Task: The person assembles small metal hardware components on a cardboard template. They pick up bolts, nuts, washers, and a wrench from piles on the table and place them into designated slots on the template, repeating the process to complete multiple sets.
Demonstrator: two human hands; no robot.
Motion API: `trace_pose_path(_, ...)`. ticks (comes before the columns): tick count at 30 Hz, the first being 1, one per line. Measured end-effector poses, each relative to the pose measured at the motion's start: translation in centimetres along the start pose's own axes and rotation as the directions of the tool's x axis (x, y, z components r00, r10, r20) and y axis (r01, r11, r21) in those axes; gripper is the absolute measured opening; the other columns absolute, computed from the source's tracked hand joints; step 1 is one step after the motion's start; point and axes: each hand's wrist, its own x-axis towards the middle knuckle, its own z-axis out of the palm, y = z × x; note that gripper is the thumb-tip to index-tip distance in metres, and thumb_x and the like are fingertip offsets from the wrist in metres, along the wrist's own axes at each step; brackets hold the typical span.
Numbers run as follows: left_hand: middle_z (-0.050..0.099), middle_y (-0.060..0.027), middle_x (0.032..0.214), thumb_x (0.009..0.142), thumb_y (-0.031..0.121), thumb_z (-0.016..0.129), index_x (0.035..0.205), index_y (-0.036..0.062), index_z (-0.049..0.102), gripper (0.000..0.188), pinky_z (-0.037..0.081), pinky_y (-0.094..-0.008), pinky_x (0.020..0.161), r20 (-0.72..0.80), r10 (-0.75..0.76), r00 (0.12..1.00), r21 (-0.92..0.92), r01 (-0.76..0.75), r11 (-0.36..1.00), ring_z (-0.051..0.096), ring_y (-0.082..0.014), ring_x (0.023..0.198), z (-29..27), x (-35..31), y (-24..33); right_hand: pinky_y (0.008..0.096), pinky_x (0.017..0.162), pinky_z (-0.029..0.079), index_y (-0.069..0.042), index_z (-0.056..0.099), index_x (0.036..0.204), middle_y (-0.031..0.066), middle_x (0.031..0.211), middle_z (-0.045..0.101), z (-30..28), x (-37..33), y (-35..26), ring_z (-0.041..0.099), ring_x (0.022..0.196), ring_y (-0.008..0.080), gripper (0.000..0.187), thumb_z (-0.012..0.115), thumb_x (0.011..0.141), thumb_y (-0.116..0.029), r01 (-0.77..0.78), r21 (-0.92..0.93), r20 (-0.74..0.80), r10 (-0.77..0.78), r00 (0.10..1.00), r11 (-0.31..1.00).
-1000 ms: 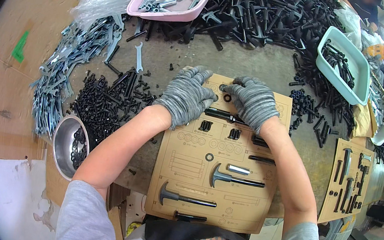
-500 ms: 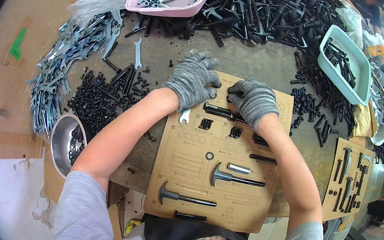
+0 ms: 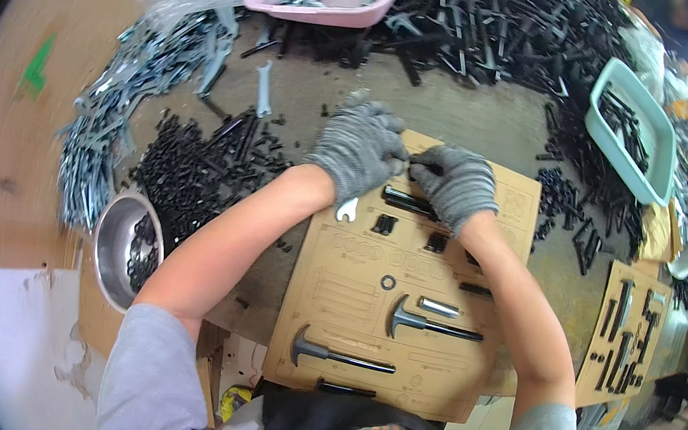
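Observation:
Both my hands wear grey knit gloves and meet over the far edge of a printed cardboard panel [image 3: 331, 302]. My left hand [image 3: 358, 148] is closed, its fingertips pinched against those of my right hand [image 3: 459, 188]. A small dark bit shows between them, too small to name. Just below lie thick black rods [image 3: 408, 201], short black bolts [image 3: 385, 224] and the open end of a wrench [image 3: 347, 209]. Nearer me on the panel are a dark ring [image 3: 388, 282], a silver tube [image 3: 439, 307] and two T-shaped tools with black shafts, one upper [image 3: 443, 328] and one lower [image 3: 340, 357].
Left are piled wrenches [image 3: 97, 142], black bolts [image 3: 190, 174] and a steel bowl [image 3: 108, 260]. A pink tray [image 3: 321, 13] and heaped black T-shaped parts [image 3: 487, 32] fill the back. Right are a mint tray [image 3: 626, 173], black nuts [image 3: 554, 189] and another filled panel [image 3: 594, 386].
My fingertips have come together above the panel; before, a gap lay between them. The whole view has shifted slightly, so the surroundings appear farther right.

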Motion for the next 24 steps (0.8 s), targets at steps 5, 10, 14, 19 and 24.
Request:
trace_pose_path(5,0.063,-0.0084,0.090,0.077,0.035,0.059,0.078,0.0147,0.070,0.024,0.042,-0.0439,0.083,-0.045,0.036,0.998,0.002,-0.036,0.999,0.057,-0.0268,0.092,0.7,0.2,0.4,0.0391,0.071,0.049,-0.006,0.070,0.089,0.0162,0.081,0.066,0.2,-1.0,1.0,0.063,0.076,0.0319,0.017,0.069,0.079,-0.020,-0.006,0.131,-0.045,0.012,0.999,0.991)
trace_pose_path(10,0.066,-0.0086,0.093,0.082,0.028,0.059,0.094,0.0102,0.068,0.023,0.046,-0.0384,0.089,-0.153,-0.204,0.967,-0.371,0.135,0.919,0.060,-0.0266,0.097,-6.8,-8.9,-2.2,0.0269,0.064,0.047,-0.001,0.067,0.102,0.0066,0.081,0.065,-2.2,-4.5,3.3,0.057,0.069,0.0120,0.019,0.063,0.087,-0.012,0.019,0.362,-0.179,0.049,0.983,0.932)
trace_pose_path(14,0.066,-0.0112,0.096,0.087,0.026,0.056,0.098,0.0084,0.067,0.023,0.048,-0.0395,0.087,-0.019,-0.561,0.828,-0.238,0.541,0.807,0.063,-0.0283,0.094,-13.4,-22.5,-7.8,0.0201,0.054,0.040,-0.001,0.067,0.103,-0.0024,0.073,0.055,-5.3,-10.1,4.1,0.046,0.059,0.0054,0.022,0.064,0.089,-0.018,-0.062,0.537,-0.126,0.153,0.980,0.841)
trace_pose_path(19,0.066,-0.0145,0.102,0.078,0.024,0.066,0.106,0.0105,0.067,0.031,0.047,-0.0400,0.088,0.133,-0.686,0.715,0.064,0.685,0.726,0.062,-0.0316,0.097,-10.6,-30.6,-12.2,0.0209,0.052,0.041,-0.001,0.067,0.101,-0.0015,0.072,0.058,-4.3,-13.6,4.7,0.049,0.058,0.0049,0.021,0.065,0.090,-0.018,-0.069,0.619,-0.140,0.196,0.970,0.783)
trace_pose_path(24,0.066,-0.0161,0.094,0.075,0.024,0.070,0.097,0.0080,0.065,0.028,0.048,-0.0422,0.082,0.157,-0.745,0.649,-0.001,0.754,0.657,0.062,-0.0339,0.090,-8.3,-30.4,-12.1,0.0209,0.055,0.044,-0.001,0.068,0.099,0.0026,0.081,0.065,-4.1,-14.8,0.7,0.052,0.060,0.0059,0.016,0.064,0.089,-0.013,-0.088,0.637,-0.073,0.174,0.982,0.766)
